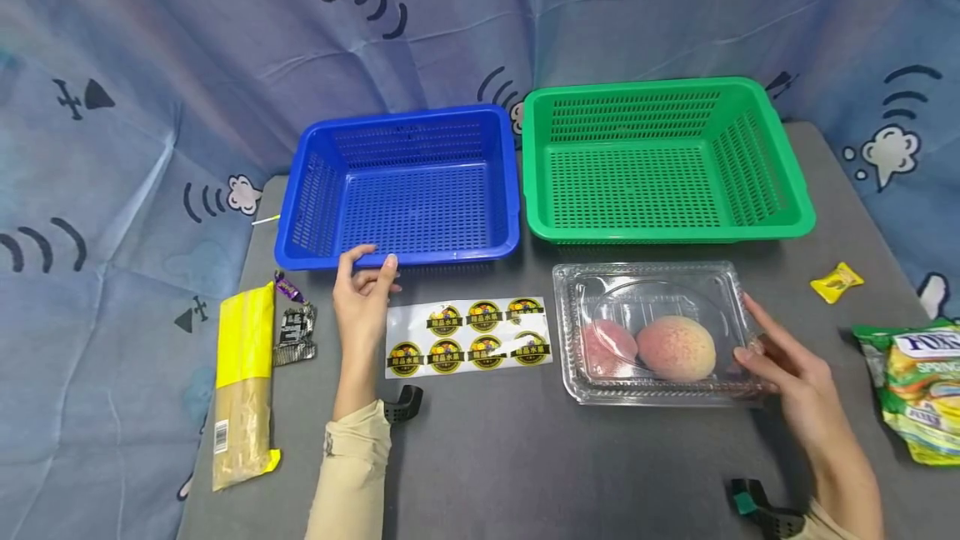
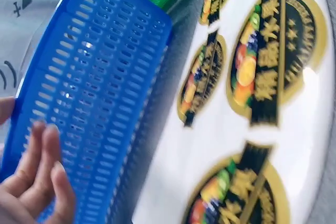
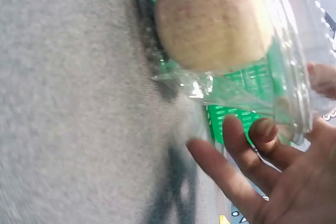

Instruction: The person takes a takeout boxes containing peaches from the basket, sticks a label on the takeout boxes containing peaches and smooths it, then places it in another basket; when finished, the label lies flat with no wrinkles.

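While two peaches [image 1: 677,348] sit inside a clear container [image 1: 633,307] before the green basket [image 1: 675,234], the right hand [image 1: 806,377] grips its right end between thumb and fingers. The left hand [image 1: 362,302], fingers bent, is at the blue basket's [image 1: 450,257] near rim; whether it grips, I cannot tell. Between hand and container, a sticker sheet [image 1: 468,340] lies on the worktop [image 1: 570,473].

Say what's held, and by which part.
The right hand holds the clear plastic container by its right end. The left hand is at the near rim of the blue basket; whether it grips is unclear.
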`<state>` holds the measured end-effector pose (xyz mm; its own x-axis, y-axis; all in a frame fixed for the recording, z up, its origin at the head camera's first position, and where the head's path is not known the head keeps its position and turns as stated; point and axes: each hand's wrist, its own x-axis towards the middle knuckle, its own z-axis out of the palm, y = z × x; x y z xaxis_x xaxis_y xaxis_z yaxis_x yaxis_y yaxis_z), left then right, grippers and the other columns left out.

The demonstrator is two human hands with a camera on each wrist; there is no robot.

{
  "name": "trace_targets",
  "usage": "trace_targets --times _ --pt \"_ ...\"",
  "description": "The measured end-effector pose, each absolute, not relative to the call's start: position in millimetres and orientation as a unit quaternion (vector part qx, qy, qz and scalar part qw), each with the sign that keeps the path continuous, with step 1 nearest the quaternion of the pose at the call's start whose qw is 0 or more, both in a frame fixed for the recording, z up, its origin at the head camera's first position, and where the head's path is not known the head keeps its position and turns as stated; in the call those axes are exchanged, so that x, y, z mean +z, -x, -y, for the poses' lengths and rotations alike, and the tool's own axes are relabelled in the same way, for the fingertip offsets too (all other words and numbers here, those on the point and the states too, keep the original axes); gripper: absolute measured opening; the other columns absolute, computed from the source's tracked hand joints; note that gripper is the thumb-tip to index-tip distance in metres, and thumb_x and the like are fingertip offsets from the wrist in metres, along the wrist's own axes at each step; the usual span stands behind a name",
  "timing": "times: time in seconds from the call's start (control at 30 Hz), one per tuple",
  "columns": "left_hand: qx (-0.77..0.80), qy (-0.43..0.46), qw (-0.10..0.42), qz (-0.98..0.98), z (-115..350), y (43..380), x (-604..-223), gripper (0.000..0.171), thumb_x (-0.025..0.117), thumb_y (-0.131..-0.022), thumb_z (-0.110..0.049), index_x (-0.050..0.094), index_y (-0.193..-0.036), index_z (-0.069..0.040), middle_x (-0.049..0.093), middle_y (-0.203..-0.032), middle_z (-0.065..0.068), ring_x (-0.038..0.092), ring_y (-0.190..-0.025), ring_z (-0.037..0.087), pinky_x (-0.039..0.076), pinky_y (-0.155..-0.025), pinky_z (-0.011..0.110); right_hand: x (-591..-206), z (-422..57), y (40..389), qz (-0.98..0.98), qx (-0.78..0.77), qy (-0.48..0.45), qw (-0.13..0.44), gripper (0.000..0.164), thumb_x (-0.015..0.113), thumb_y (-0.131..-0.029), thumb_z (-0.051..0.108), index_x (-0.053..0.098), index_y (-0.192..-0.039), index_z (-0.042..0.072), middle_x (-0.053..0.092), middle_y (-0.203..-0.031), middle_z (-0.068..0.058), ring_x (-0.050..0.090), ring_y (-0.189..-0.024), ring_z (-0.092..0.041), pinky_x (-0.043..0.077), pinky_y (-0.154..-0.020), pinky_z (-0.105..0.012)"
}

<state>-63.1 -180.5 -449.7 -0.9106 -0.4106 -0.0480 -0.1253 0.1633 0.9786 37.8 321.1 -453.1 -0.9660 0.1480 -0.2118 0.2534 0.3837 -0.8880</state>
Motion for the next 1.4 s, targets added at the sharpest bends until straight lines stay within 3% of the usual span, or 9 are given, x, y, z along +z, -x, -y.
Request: trace_targets --times 0.13,0.27,0.47,0.6,0.7,0.83,0.97,1.2,1.4 --pt "-0.623 -0.151 0.153 0.752 182.8 58.6 -453.9 0.046 0.075 -0.101 -0.020 0.059 -0.142 -0.010 0.074 -0.093 0.019 0.074 -0.071 0.023 0.058 -0.067 0.029 -453.4 -315.9 -39.1 -0.873 -0.475 -0.107 0.005 0.061 0.063 -0.106 0.019 0.044 -0.163 0.032 0.059 -0.089 0.028 0.055 -0.080 0.007 0.040 -0.065 -0.014" --pt "-0.565 -0.126 0.239 0.780 183.6 46.9 -458.3 0.048 0.074 -0.099 -0.011 0.058 -0.145 -0.011 0.068 -0.084 0.010 0.061 -0.064 0.008 0.051 -0.064 0.017 -453.3 -308.3 -39.1 -0.895 -0.430 -0.081 -0.083 0.071 0.068 -0.099 0.009 0.043 -0.164 0.022 0.053 -0.108 0.039 0.050 -0.098 0.017 0.037 -0.079 -0.005" --pt "-0.493 -0.086 0.289 0.816 185.5 30.4 -458.6 0.052 0.071 -0.096 -0.003 0.057 -0.145 -0.013 0.067 -0.081 0.007 0.055 -0.065 0.006 0.047 -0.065 0.013 -445.0 -294.8 -34.1 -0.878 -0.426 -0.048 -0.211 0.082 0.071 -0.081 -0.003 0.049 -0.159 0.010 0.047 -0.130 0.037 0.039 -0.119 0.013 0.030 -0.095 -0.011" --pt "-0.416 -0.035 0.243 0.876 189.0 23.9 -461.4 0.033 0.073 -0.096 -0.005 0.068 -0.129 -0.007 0.070 -0.079 0.007 0.060 -0.067 0.010 0.050 -0.064 0.018 -441.1 -281.7 -30.4 -0.855 -0.446 -0.013 -0.264 0.070 0.072 -0.079 -0.003 0.058 -0.148 -0.001 0.054 -0.133 0.031 0.040 -0.124 0.006 0.032 -0.099 -0.012" --pt "-0.360 0.006 0.190 0.913 190.3 20.4 -464.6 0.023 0.076 -0.095 -0.009 0.074 -0.118 -0.007 0.072 -0.083 0.006 0.065 -0.075 0.018 0.052 -0.072 0.030 -437.3 -270.1 -27.5 -0.843 -0.458 0.014 -0.283 0.062 0.073 -0.079 -0.004 0.062 -0.140 -0.006 0.057 -0.132 0.027 0.044 -0.125 0.003 0.034 -0.100 -0.014" --pt "-0.317 0.014 0.112 0.942 191.5 18.6 -467.6 0.034 0.085 -0.090 -0.019 0.073 -0.121 -0.010 0.074 -0.115 0.011 0.064 -0.108 0.034 0.049 -0.092 0.050 -431.6 -255.9 -23.6 -0.834 -0.466 0.039 -0.291 0.056 0.074 -0.080 -0.004 0.066 -0.135 -0.007 0.066 -0.128 0.012 0.047 -0.121 0.002 0.034 -0.101 -0.016" --pt "-0.294 0.000 0.035 0.955 194.7 19.2 -469.4 0.052 0.091 -0.084 -0.028 0.069 -0.129 -0.013 0.061 -0.140 0.018 0.053 -0.131 0.042 0.043 -0.109 0.060 -430.2 -245.8 -20.3 -0.828 -0.473 0.046 -0.299 0.051 0.074 -0.081 -0.006 0.070 -0.132 -0.006 0.070 -0.125 -0.006 0.048 -0.119 0.000 0.035 -0.100 -0.018" --pt "-0.287 -0.010 -0.034 0.957 198.0 22.2 -475.1 0.075 0.092 -0.082 -0.033 0.059 -0.148 -0.022 0.057 -0.147 0.019 0.053 -0.134 0.042 0.047 -0.107 0.064 -430.8 -236.6 -16.7 -0.828 -0.473 0.043 -0.298 0.045 0.073 -0.082 -0.009 0.072 -0.127 -0.006 0.069 -0.122 0.000 0.048 -0.117 0.002 0.036 -0.099 -0.017" --pt "-0.288 -0.011 -0.036 0.957 198.8 23.4 -478.6 0.073 0.092 -0.082 -0.027 0.060 -0.147 -0.022 0.064 -0.131 0.015 0.057 -0.122 0.037 0.050 -0.101 0.058 -431.4 -233.7 -14.6 -0.829 -0.472 0.047 -0.296 0.041 0.072 -0.081 -0.010 0.072 -0.122 -0.009 0.066 -0.125 0.015 0.049 -0.117 0.002 0.036 -0.098 -0.016"
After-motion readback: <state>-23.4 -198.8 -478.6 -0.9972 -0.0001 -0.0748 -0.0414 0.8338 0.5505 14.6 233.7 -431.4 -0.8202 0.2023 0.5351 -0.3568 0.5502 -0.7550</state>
